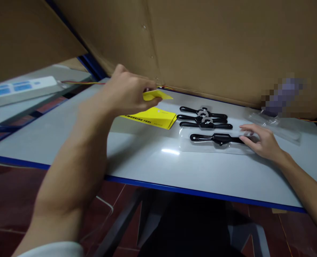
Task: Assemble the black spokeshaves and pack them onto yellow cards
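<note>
White table, cardboard wall behind. I read packing as partly done: one black wrench lies bagged under my right hand (fingers flat, gripping nothing) — three unbagged wrenches just behind it. Left hand pinches a yellow card — more cards left of the wrenches.

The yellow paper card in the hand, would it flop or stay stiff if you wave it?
The yellow card, pinched by the left hand, looks thin and folded, so it would probably bend easily. It seems very light. The stack of yellow cards lies flat, so a push would likely slide them.
</note>
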Tool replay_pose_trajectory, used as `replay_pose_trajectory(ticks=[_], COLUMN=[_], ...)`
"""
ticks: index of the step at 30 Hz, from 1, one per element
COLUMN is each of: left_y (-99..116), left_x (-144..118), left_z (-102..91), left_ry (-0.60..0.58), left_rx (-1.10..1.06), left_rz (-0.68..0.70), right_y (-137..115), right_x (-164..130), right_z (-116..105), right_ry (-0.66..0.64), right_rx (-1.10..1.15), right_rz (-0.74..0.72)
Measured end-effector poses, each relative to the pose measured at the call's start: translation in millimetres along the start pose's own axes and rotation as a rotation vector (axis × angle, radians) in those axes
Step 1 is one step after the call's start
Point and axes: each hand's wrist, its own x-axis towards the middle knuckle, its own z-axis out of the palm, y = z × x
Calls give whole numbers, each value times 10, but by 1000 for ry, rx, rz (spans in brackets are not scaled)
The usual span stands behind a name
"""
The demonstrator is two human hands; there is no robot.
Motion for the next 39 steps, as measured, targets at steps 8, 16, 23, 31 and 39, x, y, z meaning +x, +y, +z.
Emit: replay_pose_trajectory(ticks=[8,16,23,31,39], left_y=[569,800,806,750,775], left_x=[22,27,16,30,64], left_z=[47,364,499,453,382], left_ry=[66,-57,-75,-72,-207], left_rx=[-132,-242,-264,-172,-147], left_rz=[167,201,283,239,119], right_y=[48,120,94,-143,-82], right_x=[28,32,9,-20,1], right_z=[48,27,-51,-60,-80], right_ry=[3,-54,-243,-361,-332], right_rx=[-97,-49,36,-32,-88], right_rz=[-40,-14,0,1,-39])
